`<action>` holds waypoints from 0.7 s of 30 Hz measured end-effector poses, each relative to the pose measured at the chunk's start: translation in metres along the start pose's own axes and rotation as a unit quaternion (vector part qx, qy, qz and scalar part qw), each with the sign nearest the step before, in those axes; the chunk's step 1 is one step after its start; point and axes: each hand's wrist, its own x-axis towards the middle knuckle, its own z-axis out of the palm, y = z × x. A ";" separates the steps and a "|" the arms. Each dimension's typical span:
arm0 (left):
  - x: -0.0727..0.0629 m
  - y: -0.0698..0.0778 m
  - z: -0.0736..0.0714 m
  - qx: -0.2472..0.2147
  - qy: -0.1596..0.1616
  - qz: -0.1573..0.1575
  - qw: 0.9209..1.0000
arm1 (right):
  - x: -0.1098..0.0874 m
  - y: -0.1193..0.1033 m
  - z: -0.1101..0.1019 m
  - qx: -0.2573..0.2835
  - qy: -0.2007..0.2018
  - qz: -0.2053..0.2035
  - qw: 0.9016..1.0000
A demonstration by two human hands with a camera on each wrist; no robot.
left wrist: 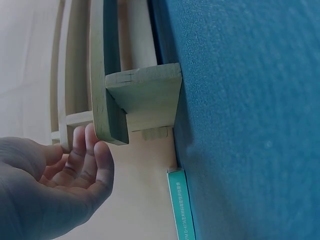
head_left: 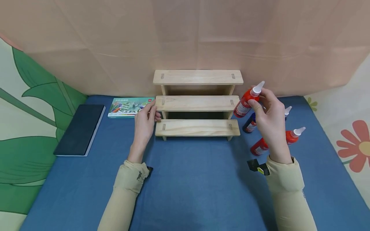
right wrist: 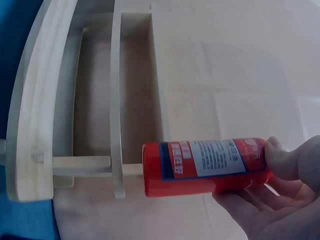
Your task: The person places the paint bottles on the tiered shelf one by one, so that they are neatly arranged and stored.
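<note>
A pale wooden three-tier step shelf [head_left: 197, 103] stands on the blue cloth. My left hand [head_left: 145, 123] holds the left end of its middle tier between thumb and fingers; the left wrist view shows the same hand [left wrist: 65, 185] at the tier ends. My right hand [head_left: 271, 123] grips a red squeeze bottle [head_left: 244, 104] with a white pointed cap, tilted and raised beside the shelf's right end. In the right wrist view the bottle's label [right wrist: 215, 159] faces the camera. Below that hand are a dark blue bottle [head_left: 250, 124] and red bottles [head_left: 259, 147], partly hidden by it.
A flat turquoise box [head_left: 127, 107] with a printed picture lies left of the shelf. Farther left is a dark notebook [head_left: 79, 130]. A beige cloth backdrop [head_left: 185, 38] hangs right behind the shelf. Another white pointed cap [head_left: 287, 110] shows beyond the right hand.
</note>
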 end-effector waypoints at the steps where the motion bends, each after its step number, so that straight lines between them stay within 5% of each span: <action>1: 0.000 0.000 0.000 0.001 -0.001 -0.001 1.000 | 0.002 0.000 0.002 0.003 0.003 -0.004 1.000; 9: 0.000 0.000 0.000 0.005 -0.002 -0.003 1.000 | 0.018 0.000 0.018 0.030 0.019 -0.032 0.999; 21: 0.000 0.000 0.001 0.005 0.000 0.005 1.000 | 0.038 0.006 0.031 0.025 -0.018 -0.041 0.999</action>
